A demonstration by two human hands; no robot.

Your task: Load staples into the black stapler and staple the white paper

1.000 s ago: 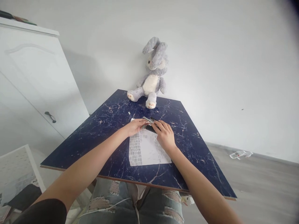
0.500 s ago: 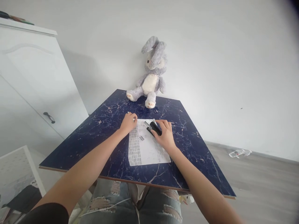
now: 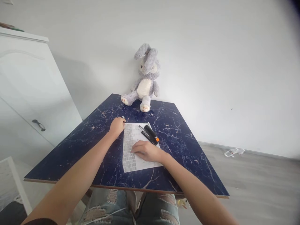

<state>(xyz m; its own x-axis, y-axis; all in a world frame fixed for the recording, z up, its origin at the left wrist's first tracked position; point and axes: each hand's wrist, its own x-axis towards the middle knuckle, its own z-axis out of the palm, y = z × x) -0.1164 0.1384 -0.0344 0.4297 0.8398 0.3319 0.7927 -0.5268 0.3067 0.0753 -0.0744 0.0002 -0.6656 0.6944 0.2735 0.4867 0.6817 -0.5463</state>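
A printed sheet of paper [image 3: 131, 164] lies on the dark blue marbled table. On its upper right part rests a black stapler [image 3: 151, 135] with an orange end, its metal arm swung apart from the body. My left hand [image 3: 117, 126] is closed at the sheet's upper left corner; a small pale and dark thing peeks out at its fingertips, too small to name. Low over the middle of the sheet, just below the stapler, is my right hand [image 3: 147, 151], its fingers bent and drawn together. Whatever is under those fingertips is hidden.
A grey plush rabbit [image 3: 145, 78] sits at the table's [image 3: 93, 168] far edge against the wall. To the left stands a white cabinet [image 3: 25, 81] with a dark handle. A crumpled clear plastic item [image 3: 234, 152] lies on the floor at the right.
My right hand has let go of the stapler and moved down-left over the sheet. The small grey strip seen on the paper before is out of sight. My left hand stays by the corner.
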